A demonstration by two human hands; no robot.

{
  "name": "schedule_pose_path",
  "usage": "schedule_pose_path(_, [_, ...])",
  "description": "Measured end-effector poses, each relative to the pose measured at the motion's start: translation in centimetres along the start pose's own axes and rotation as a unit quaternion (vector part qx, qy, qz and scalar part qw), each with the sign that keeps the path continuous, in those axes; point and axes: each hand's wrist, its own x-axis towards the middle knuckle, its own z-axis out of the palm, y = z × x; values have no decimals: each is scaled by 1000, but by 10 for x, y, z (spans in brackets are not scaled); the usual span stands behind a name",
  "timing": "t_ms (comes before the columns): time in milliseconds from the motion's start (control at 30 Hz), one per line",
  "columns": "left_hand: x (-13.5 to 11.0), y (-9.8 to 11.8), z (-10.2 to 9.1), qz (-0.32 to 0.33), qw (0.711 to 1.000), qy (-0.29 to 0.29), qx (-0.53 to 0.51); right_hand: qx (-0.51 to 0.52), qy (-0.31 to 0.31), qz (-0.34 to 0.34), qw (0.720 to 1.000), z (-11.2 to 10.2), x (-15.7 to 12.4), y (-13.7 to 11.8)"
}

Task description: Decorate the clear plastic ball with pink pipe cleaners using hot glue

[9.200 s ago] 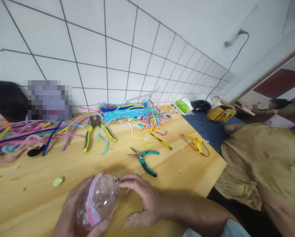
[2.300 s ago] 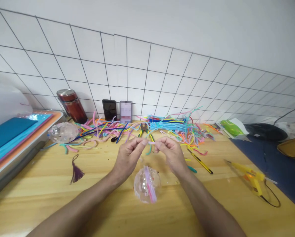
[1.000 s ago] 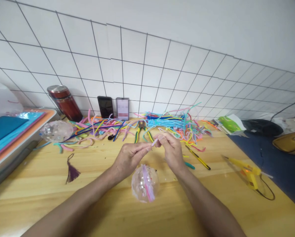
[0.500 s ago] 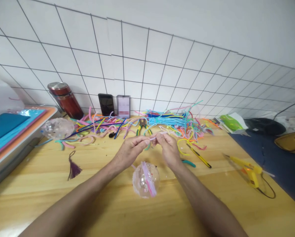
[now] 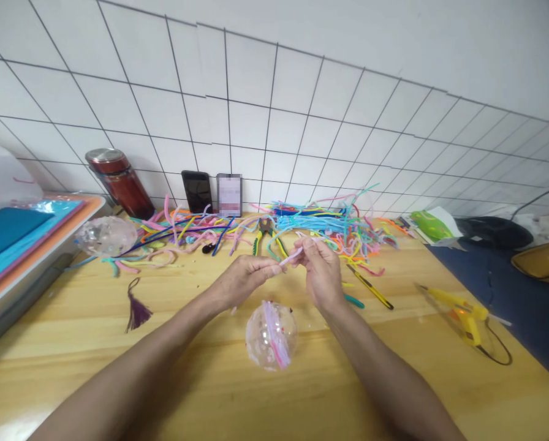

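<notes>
A pale lilac pipe cleaner (image 5: 291,258) stretches between my two hands above the table. My left hand (image 5: 249,275) pinches one end of it between thumb and fingers. Higher and to the right, my right hand (image 5: 319,266) closes on the other part, with its fingertips partly hidden. Below the hands sits a clear round ball (image 5: 256,340) with a band of pink and lilac pipe cleaners (image 5: 277,337) across it. Just behind the hands lie pliers (image 5: 266,229) with yellow and green handles.
Many coloured pipe cleaners (image 5: 311,223) are heaped along the wall. A second clear ball (image 5: 106,237), a purple tassel (image 5: 138,311), a yellow cutter knife (image 5: 371,288) and a yellow glue gun (image 5: 467,315) lie around. A red flask (image 5: 126,187) and two phones (image 5: 197,193) stand behind.
My right hand has moved slightly right and up, away from my left, so more of the lilac pipe cleaner shows between them. The ball stays in place.
</notes>
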Motion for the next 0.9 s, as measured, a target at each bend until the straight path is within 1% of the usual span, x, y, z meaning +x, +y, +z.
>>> schedule_pose_path(133, [2,-6,1,-27,1000,16,4,-52,-10,-32,998,0,-2,-1])
schedule_pose_path(267, [3,-9,-1,-47,999,27,-4,-39,29,-46,998,-5,4,-3])
schedule_pose_path(333, [3,-10,0,-49,998,35,-5,-39,32,-54,997,-9,7,-3])
schedule_pose_path(433, [4,-12,3,-69,997,41,-17,-48,17,-59,997,-12,8,-5])
schedule_pose_path(500, [5,-14,4,-86,994,45,-42,-30,0,-56,998,-11,7,-5])
schedule_pose_path(600, [6,-15,5,-92,991,54,-86,-6,-52,-43,998,-8,4,-3])
schedule_pose_path(667, [5,-15,5,-86,990,44,-99,-34,-94,-20,995,-4,1,1])
schedule_pose_path(733, [5,-13,6,-74,992,23,-102,-78,-120,5,990,-1,-1,5])
schedule_pose_path(800, [5,-13,6,-65,992,3,-104,-109,-126,11,986,-1,-1,8])
schedule_pose_path(900, [6,-14,5,-65,993,-8,-103,-112,-98,2,989,-2,1,10])
